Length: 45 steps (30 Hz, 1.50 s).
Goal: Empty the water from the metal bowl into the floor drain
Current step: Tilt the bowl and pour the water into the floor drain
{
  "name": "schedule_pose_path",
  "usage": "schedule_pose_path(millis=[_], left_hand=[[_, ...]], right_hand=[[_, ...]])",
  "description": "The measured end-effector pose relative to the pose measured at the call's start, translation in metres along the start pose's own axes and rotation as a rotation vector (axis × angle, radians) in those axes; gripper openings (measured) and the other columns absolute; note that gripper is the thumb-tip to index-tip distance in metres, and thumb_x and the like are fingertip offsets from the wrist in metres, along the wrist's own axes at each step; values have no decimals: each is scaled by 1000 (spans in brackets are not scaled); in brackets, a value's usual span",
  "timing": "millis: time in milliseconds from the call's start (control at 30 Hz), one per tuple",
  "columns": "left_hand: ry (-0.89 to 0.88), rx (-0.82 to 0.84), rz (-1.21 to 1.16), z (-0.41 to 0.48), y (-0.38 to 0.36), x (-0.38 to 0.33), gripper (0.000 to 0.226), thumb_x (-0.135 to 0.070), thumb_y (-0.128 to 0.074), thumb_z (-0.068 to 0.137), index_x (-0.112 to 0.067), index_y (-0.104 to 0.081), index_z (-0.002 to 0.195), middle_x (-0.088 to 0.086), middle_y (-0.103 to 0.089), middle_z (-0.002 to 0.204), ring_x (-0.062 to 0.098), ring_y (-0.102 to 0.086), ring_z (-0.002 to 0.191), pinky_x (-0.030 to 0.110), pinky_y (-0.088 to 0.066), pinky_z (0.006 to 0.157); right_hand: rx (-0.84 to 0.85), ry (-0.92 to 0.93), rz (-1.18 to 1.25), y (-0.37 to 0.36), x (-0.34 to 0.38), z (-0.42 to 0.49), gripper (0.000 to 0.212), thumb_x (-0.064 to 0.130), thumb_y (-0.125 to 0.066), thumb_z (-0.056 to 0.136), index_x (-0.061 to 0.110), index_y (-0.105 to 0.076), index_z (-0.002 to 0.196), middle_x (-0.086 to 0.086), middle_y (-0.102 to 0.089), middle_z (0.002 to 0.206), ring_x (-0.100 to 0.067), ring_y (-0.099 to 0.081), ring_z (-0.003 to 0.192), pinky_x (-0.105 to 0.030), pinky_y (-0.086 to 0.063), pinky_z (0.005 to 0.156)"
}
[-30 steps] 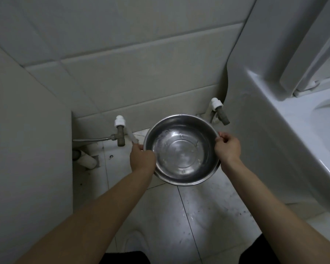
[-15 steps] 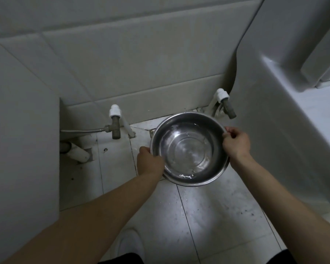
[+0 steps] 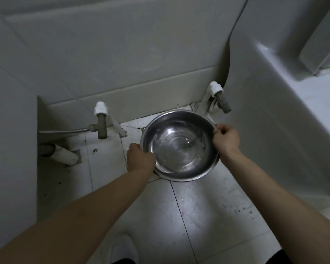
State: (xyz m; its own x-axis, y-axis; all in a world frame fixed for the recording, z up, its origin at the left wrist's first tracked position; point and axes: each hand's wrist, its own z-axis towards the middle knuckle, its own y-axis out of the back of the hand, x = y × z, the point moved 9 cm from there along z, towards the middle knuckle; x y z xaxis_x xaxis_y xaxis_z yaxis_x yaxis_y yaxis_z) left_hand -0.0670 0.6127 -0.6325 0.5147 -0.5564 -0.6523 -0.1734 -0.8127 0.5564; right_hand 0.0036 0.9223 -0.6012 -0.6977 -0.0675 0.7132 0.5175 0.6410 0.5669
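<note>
While the metal bowl (image 3: 179,145) is held low over the tiled floor (image 3: 208,216), it is gripped at opposite points of its rim by both bare hands. The left hand (image 3: 140,158) is closed on the near-left edge of the rim, with the fingers wrapped under the bowl's side. The right hand (image 3: 226,139) is closed on the right edge, the thumb laid over the lip and the fingers curled beneath. The bowl is kept roughly level, perhaps tipped slightly toward the viewer, and a shallow pool of clear water (image 3: 179,149) is seen lying in its bottom, with glints on the surface. A small corner of what may be the floor drain (image 3: 143,128) is seen just past the bowl's far-left rim; most of it is hidden by the bowl, so it cannot be told for certain. To the left, a brass valve (image 3: 101,126) with a white cap is fixed near the wall, and a braided hose (image 3: 65,131) is run from it further left. A second valve (image 3: 220,97) is seen at the far right, just beyond the bowl. The white toilet body (image 3: 274,111) is placed along the right side. A white shoe (image 3: 124,248) is visible at the near edge of the floor.
</note>
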Motion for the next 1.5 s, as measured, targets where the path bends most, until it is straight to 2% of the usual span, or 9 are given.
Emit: schedule_pose_path(millis=[233,333,433,600,700,933,1133,1300,1500], left_hand=[[-10,-1,-2,7,-7,2,29,2,-50,80,-8,-53,107,10,-59,99,24,-60,83,38,-57,76],[-12,9,2,9,-13,4,29,3,-51,81,-7,-53,108,10,-59,98,20,-58,78,32,-53,66],[-21,23,4,10,-20,6,27,2,-53,81,-7,-55,106,9,-59,94,14,-55,72,24,-45,55],[-35,40,25,11,-28,16,17,-7,-59,85,-8,-60,101,8,-64,92,13,-56,72,22,-41,53],[-33,50,41,11,-31,19,18,-5,-58,85,-6,-62,102,9,-66,93,18,-59,77,24,-44,60],[-38,51,37,17,-32,17,11,-8,-58,87,-4,-65,96,12,-67,89,19,-61,74,24,-46,58],[-30,63,41,22,-33,14,13,-5,-55,89,-5,-66,97,12,-67,89,22,-64,79,30,-54,68],[-28,54,47,24,-34,10,11,-6,-56,90,-6,-66,93,9,-66,83,15,-58,68,23,-42,52],[-20,71,69,24,-36,12,12,-5,-56,89,-4,-68,92,12,-66,81,14,-55,63,22,-39,49]], right_hand=[[0,18,14,-4,7,8,24,12,-48,97,11,-72,96,-14,-72,94,-32,-67,93,-46,-57,90],[-3,20,16,-4,5,12,25,11,-47,97,10,-71,94,-11,-70,88,-29,-66,88,-39,-57,83],[-11,29,12,0,2,15,25,8,-47,96,8,-72,92,-6,-65,80,-25,-62,83,-30,-48,77],[11,32,-14,0,3,15,24,9,-48,98,6,-72,100,-14,-70,96,-30,-65,94,-44,-55,93],[35,25,-26,-1,3,16,24,10,-48,100,7,-72,101,-16,-70,101,-32,-66,98,-49,-56,94],[22,24,-2,-1,7,16,25,9,-49,100,5,-73,99,-14,-70,94,-31,-66,94,-50,-56,93],[8,7,19,0,9,19,23,12,-51,99,8,-73,105,-15,-72,105,-32,-66,102,-49,-54,98],[4,-13,51,1,10,19,25,12,-51,100,9,-71,113,-14,-71,111,-30,-64,108,-47,-51,103],[-5,-6,77,1,14,17,24,10,-51,99,8,-72,110,-15,-71,108,-31,-65,105,-46,-53,100]])
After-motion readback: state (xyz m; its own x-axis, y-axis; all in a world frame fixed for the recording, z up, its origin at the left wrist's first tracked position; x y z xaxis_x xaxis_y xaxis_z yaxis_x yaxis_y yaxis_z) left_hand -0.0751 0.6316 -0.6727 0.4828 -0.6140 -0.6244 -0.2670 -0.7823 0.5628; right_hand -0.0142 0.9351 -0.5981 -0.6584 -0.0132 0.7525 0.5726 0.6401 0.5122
